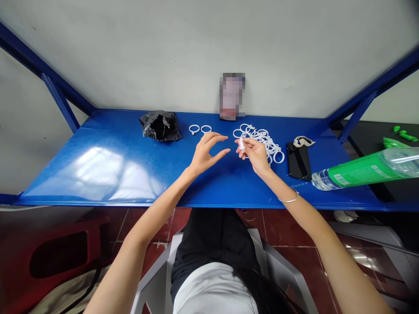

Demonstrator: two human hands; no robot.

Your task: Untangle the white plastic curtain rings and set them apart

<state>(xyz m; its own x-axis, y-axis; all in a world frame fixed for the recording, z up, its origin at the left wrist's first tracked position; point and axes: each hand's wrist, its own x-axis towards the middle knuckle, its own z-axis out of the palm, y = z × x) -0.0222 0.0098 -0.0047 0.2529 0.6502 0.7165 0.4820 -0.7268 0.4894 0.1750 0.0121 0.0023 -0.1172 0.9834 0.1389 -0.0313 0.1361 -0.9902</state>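
Observation:
My right hand [257, 155] pinches a small white plastic piece [242, 145] upright between thumb and fingers; its full shape is hard to make out. Facing it, my left hand [209, 151] is held open above the table, thumb and fingers apart, with nothing between them. A pile of white plastic rings [278, 157] lies behind and beside my right hand, which partly covers it. Beyond my left hand, two single white rings lie side by side: one ring [194, 127] with a small knob, and another ring [206, 126] partly close behind my fingers.
On the blue table [131, 161] are a crumpled black plastic bag [160, 126], a blurred-out upright device [231, 96] against the wall, and a black phone [298, 162] with a beige band [303, 141]. A green-labelled bottle [363, 170] lies across the right end. Blue frame bars flank the table.

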